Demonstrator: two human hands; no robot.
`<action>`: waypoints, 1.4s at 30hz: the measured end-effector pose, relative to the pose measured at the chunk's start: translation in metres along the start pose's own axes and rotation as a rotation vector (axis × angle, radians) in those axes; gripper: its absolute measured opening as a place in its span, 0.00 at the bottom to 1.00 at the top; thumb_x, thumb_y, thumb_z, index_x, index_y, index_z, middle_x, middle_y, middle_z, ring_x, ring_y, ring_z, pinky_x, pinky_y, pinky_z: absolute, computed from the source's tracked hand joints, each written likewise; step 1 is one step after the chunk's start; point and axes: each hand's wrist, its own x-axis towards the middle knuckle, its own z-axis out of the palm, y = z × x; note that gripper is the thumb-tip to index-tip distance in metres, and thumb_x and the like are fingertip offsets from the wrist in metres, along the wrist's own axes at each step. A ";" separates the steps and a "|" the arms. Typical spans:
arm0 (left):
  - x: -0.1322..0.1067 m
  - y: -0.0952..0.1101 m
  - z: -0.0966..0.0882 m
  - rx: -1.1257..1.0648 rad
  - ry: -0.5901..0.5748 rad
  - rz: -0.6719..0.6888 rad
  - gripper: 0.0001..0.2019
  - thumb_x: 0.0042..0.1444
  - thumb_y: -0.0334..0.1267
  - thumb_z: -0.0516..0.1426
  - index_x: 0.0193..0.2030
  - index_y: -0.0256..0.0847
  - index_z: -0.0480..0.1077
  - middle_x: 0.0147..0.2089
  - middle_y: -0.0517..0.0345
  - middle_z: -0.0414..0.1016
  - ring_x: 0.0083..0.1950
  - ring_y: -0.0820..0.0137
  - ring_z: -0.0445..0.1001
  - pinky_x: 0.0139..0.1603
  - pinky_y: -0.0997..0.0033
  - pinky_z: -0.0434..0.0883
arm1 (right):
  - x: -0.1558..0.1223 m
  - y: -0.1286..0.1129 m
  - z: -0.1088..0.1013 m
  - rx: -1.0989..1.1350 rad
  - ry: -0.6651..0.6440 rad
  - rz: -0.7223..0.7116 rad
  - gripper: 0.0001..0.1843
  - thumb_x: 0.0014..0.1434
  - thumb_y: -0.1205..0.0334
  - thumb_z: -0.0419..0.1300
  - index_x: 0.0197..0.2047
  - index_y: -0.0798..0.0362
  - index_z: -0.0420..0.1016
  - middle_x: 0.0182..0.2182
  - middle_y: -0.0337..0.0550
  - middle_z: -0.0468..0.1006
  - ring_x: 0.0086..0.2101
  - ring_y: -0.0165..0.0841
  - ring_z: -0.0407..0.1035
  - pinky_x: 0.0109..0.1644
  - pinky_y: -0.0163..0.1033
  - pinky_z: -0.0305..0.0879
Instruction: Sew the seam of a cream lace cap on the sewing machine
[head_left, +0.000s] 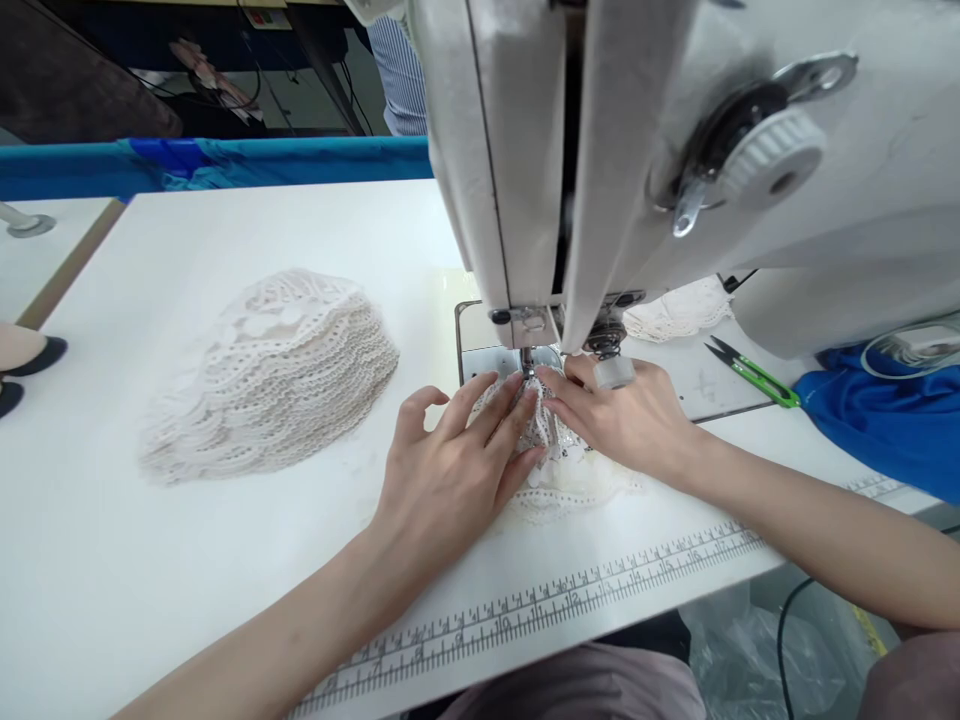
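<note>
We have one piece of white lace (568,498) lying on the table (225,590) under the presser foot (529,362) of the sewing machine (517,170), its gathered part between our hands and its scalloped edge spread towards us. Our left hand (450,460) is flat and fairly wide, fingertips resting on the lace just beside the foot, holding it down rather than closing round it. Our right hand (626,415) reaches in from the other side with its fingers bent at the lace; a white knob (614,373) covers part of it, so we cannot tell whether it pinches the fabric. We judge this piece to be partway through, since it sits at the needle and is not free of the machine, but the seam is too small and covered for us to see how much is stitched. A thick pile of lace (300,385) lies to the left and more lace (679,310) lies behind our right hand; which is finished and which is waiting, we cannot say
</note>
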 end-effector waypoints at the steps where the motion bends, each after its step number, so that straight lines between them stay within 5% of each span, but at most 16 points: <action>1: 0.000 0.000 0.000 0.001 -0.001 -0.003 0.17 0.66 0.42 0.51 0.57 0.38 0.69 0.56 0.53 0.76 0.58 0.58 0.71 0.49 0.54 0.59 | 0.000 0.000 -0.001 -0.006 -0.015 0.006 0.19 0.70 0.57 0.47 0.51 0.52 0.77 0.37 0.43 0.80 0.28 0.30 0.66 0.25 0.39 0.43; 9: 0.003 -0.003 -0.001 -0.032 -0.018 -0.039 0.17 0.66 0.43 0.51 0.57 0.38 0.69 0.57 0.53 0.75 0.59 0.58 0.71 0.51 0.53 0.57 | 0.002 0.002 -0.003 -0.038 -0.040 0.029 0.19 0.70 0.58 0.47 0.55 0.51 0.74 0.44 0.45 0.80 0.30 0.30 0.68 0.27 0.39 0.47; 18: 0.001 -0.004 -0.003 -0.023 -0.004 -0.030 0.16 0.65 0.41 0.53 0.56 0.39 0.69 0.57 0.53 0.75 0.57 0.57 0.71 0.50 0.53 0.57 | 0.002 0.006 -0.009 0.033 -0.050 0.037 0.15 0.67 0.64 0.50 0.49 0.52 0.77 0.41 0.44 0.80 0.29 0.30 0.66 0.29 0.39 0.48; 22: -0.001 -0.009 -0.020 -0.081 0.010 0.039 0.12 0.62 0.43 0.56 0.47 0.41 0.73 0.48 0.54 0.79 0.42 0.61 0.75 0.44 0.57 0.59 | -0.003 0.011 -0.031 0.360 -0.211 0.008 0.10 0.65 0.61 0.54 0.40 0.50 0.77 0.35 0.37 0.78 0.25 0.26 0.63 0.27 0.36 0.46; 24: -0.003 -0.012 -0.028 -0.190 -0.083 0.123 0.15 0.60 0.50 0.56 0.43 0.40 0.73 0.44 0.54 0.78 0.36 0.64 0.74 0.40 0.60 0.60 | -0.005 0.013 -0.042 0.597 -0.349 -0.079 0.09 0.59 0.53 0.62 0.41 0.48 0.75 0.38 0.34 0.77 0.27 0.25 0.64 0.27 0.34 0.48; 27: -0.009 -0.014 -0.035 -0.267 -0.216 0.223 0.12 0.63 0.46 0.54 0.41 0.40 0.72 0.45 0.54 0.76 0.33 0.68 0.74 0.35 0.64 0.61 | -0.006 0.016 -0.050 0.731 -0.485 -0.143 0.03 0.59 0.61 0.62 0.38 0.49 0.73 0.39 0.34 0.74 0.30 0.26 0.66 0.28 0.33 0.49; 30: -0.014 -0.009 -0.038 -0.312 -0.218 0.111 0.11 0.67 0.34 0.48 0.40 0.41 0.71 0.45 0.58 0.77 0.29 0.73 0.72 0.30 0.68 0.61 | -0.006 0.018 -0.050 0.797 -0.483 -0.095 0.05 0.62 0.68 0.56 0.34 0.51 0.70 0.37 0.35 0.74 0.33 0.26 0.67 0.32 0.33 0.53; 35: -0.006 -0.006 -0.048 -0.556 -0.370 -0.303 0.11 0.67 0.40 0.45 0.42 0.41 0.67 0.34 0.62 0.76 0.28 0.73 0.73 0.26 0.74 0.63 | -0.004 0.020 -0.049 1.004 -0.473 0.147 0.08 0.66 0.63 0.50 0.36 0.51 0.67 0.26 0.33 0.73 0.25 0.25 0.67 0.30 0.32 0.55; 42: 0.025 -0.016 -0.036 -0.496 -0.516 -0.234 0.15 0.61 0.40 0.53 0.53 0.43 0.69 0.39 0.57 0.74 0.32 0.69 0.73 0.29 0.71 0.63 | -0.003 0.016 -0.041 0.782 -0.359 0.082 0.07 0.62 0.60 0.58 0.41 0.52 0.76 0.30 0.38 0.75 0.29 0.29 0.66 0.31 0.34 0.53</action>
